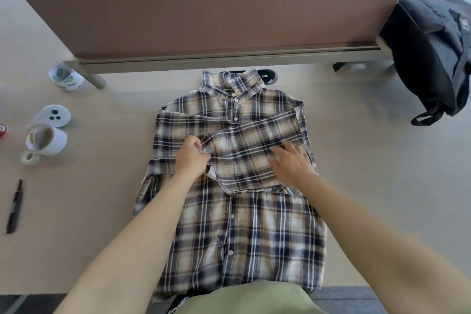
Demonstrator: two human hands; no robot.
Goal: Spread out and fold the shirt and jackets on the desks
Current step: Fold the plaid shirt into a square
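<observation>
Black backpack (428,58) at right; white cups (48,139), controller (53,115), tape roll (30,157), marker (15,208) at left.

The left arm (132,245) and the right arm (369,232), both bare, are reaching forward and drawing in toward the middle. The left hand (194,158) is curling its fingers and thumb, pinching an edge of the shirt (244,237). The right hand (290,162) is lying palm down, fingers straight and slightly spread, pressing on the cloth.

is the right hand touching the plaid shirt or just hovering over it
Touching. The head view shows the right hand lying flat, fingers spread, on the sleeve folded across the plaid shirt, with no gap between palm and cloth.
</observation>
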